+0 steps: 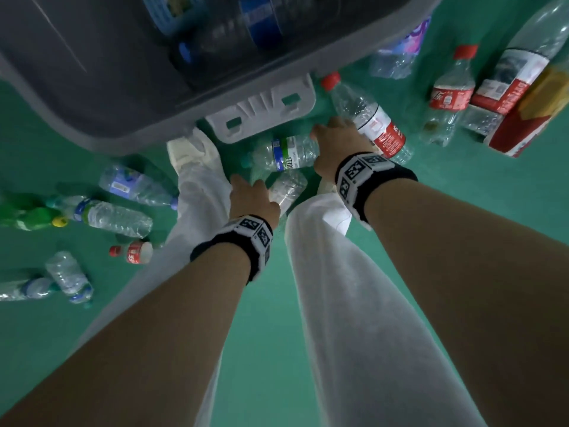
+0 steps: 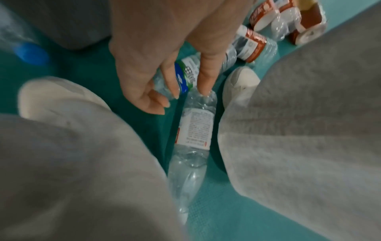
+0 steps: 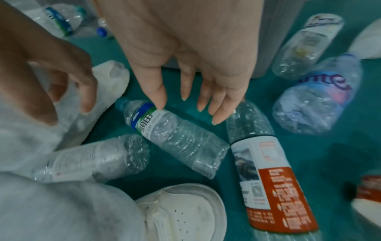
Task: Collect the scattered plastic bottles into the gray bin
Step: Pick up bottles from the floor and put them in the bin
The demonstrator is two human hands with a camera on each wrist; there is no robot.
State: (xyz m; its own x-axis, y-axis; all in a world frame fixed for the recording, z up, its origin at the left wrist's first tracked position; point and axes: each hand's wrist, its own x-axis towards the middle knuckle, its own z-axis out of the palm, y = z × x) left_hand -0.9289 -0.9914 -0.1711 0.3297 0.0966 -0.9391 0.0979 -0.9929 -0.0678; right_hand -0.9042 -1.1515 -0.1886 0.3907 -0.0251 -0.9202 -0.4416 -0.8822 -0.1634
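The gray bin (image 1: 92,97) stands on the green floor ahead and holds several bottles. Between my feet lie a clear bottle with a blue-green label (image 1: 286,155) (image 3: 175,133) and a clear bottle with a white label (image 1: 288,189) (image 2: 195,130). My left hand (image 1: 255,186) (image 2: 183,99) reaches down with relaxed fingers, and its thumb tip touches the end of the white-label bottle. My right hand (image 1: 329,134) (image 3: 185,112) hovers with spread fingers over the blue-green bottle, its thumb at the label. A red-labelled bottle (image 1: 369,118) (image 3: 268,179) lies just right of that hand.
Several bottles lie scattered on the left (image 1: 110,215), with a green one (image 1: 27,215) and a crushed red-label one (image 1: 135,252). On the right lie a cola bottle (image 1: 446,97), a large bottle (image 1: 517,72) and a purple-label bottle (image 3: 317,97). My white shoes (image 3: 181,212) flank the bottles.
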